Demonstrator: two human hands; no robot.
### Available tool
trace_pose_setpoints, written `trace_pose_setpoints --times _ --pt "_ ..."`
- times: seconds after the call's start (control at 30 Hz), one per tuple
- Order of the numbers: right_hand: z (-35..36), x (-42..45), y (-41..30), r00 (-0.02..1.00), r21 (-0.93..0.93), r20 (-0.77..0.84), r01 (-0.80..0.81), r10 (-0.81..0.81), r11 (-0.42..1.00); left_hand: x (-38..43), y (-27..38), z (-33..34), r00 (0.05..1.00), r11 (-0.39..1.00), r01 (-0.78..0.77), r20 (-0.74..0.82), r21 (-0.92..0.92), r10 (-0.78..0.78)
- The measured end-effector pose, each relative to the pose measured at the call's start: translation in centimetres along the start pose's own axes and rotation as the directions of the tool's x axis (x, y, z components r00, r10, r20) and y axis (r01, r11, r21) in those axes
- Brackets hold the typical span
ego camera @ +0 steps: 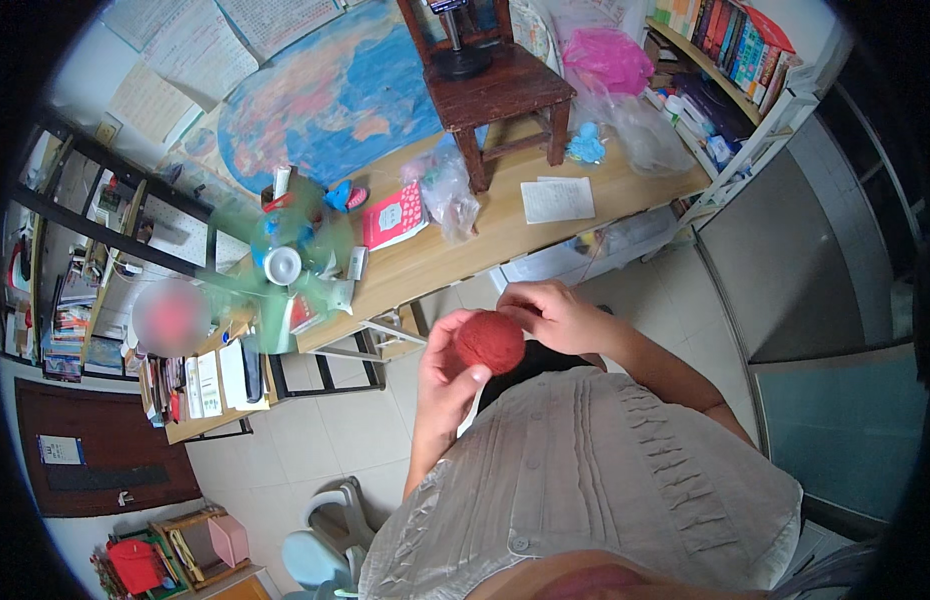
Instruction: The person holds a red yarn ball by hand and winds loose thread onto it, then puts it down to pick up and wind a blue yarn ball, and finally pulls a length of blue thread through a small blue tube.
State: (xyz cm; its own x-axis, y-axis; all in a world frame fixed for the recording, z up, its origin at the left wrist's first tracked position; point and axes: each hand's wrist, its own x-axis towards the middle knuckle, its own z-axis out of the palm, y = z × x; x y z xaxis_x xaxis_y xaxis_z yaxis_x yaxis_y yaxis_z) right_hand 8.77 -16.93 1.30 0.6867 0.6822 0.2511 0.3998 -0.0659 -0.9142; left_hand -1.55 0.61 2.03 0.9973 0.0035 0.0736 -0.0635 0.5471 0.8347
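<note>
A round ball of red yarn (490, 343) rests in my left hand (444, 375), whose thumb and fingers curve around its left and lower sides. My right hand (558, 319) is at the ball's upper right edge, fingers bent and thumb close to the index finger, pinching the yarn there. The pinched bit is mostly hidden by the fingers. What looks like a thin reddish strand (591, 260) runs upward beyond my right hand. Both hands are held in front of my body, above the floor and short of the desk's front edge.
The wooden desk (405, 274) carries a dark wooden chair (502, 86), a pink booklet (395, 217), plastic bags (450, 195) and paper sheets (558, 200). A translucent storage box (562, 262) sits below it. At lower left stands a light blue and grey chair (315, 559).
</note>
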Motion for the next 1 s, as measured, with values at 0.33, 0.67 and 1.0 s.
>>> trace_pose_setpoints --times 0.33,0.67,1.0 --pt "0.0 -0.7 -4.6 0.988 -0.068 0.116 0.11 -0.101 0.992 1.2 -1.9 -1.3 0.979 0.991 -0.077 -0.179 0.11 0.096" --pt "-2.9 0.3 -4.8 0.993 -0.061 0.03 0.116 -0.114 0.991 0.1 -0.9 0.9 0.975 0.967 -0.109 0.214 0.231 0.058" --pt "1.1 -2.5 -0.6 1.0 -0.076 0.01 -0.011 0.012 0.997 0.1 -1.2 1.0 0.987 0.987 -0.104 -0.133 -0.118 0.089"
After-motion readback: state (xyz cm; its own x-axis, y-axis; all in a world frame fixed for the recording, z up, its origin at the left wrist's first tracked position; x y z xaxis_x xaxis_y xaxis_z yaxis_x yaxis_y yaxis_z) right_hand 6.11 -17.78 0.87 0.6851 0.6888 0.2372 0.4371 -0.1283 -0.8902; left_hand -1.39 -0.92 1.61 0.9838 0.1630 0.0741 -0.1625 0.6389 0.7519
